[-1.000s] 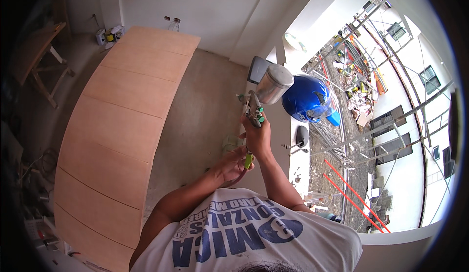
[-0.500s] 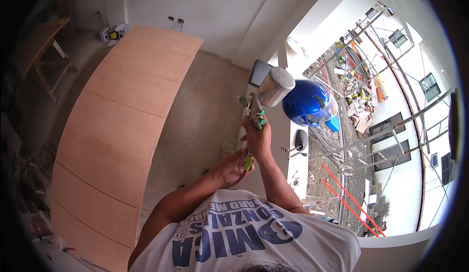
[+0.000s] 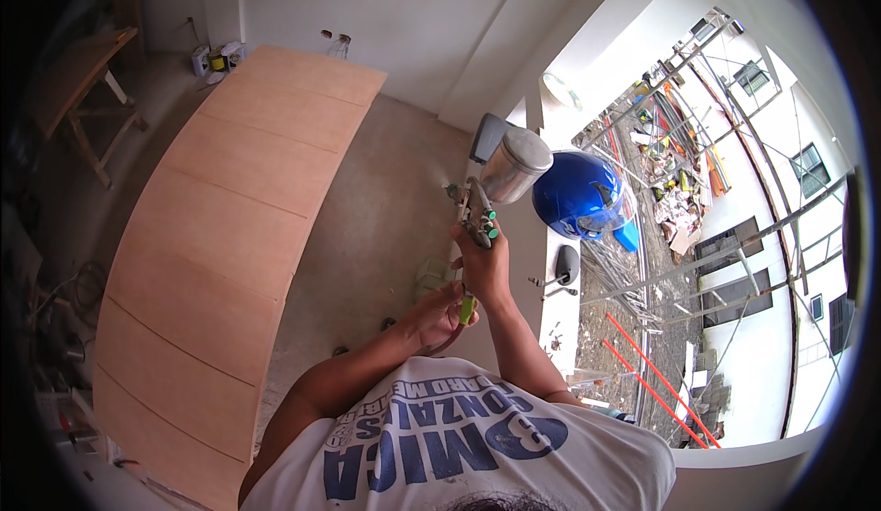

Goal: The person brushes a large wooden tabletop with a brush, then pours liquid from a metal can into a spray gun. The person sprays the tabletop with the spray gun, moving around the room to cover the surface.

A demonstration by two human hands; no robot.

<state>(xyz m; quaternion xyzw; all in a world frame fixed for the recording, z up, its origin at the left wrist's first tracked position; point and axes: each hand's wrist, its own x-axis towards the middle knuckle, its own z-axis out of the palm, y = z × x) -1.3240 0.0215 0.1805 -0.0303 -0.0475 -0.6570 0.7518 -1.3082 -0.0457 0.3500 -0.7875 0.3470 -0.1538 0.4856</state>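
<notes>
View's shifted slightly, w/ spray gun (image 3: pixel 479 221) in R hand (image 3: pixel 483 260), L hand (image 3: pixel 433 320) below.

White ledge (image 3: pixel 525 247) carries blue helmet (image 3: pixel 576 192), dark stalked mirror (image 3: pixel 567 264) near it, grey oblong piece (image 3: pixel 489 138) farther along. Grey-brown floor (image 3: pixel 367 190): small cans (image 3: pixel 217 60) clustered far left; dim coiled line (image 3: pixel 89 293) closer in.

A grey metal spray gun (image 3: pixel 478 222) with green knobs is held upright in the fingers of the right hand (image 3: pixel 485 261), its nozzle facing left. Its silver cylindrical metal cup (image 3: pixel 510 170) leans away to the right, lidded end uppermost. Below, a yellow-green hose connector (image 3: pixel 468 309), with a dark red hose (image 3: pixel 448 339) trailing from it, sits in the fingers of the left hand (image 3: pixel 431 320).
</notes>
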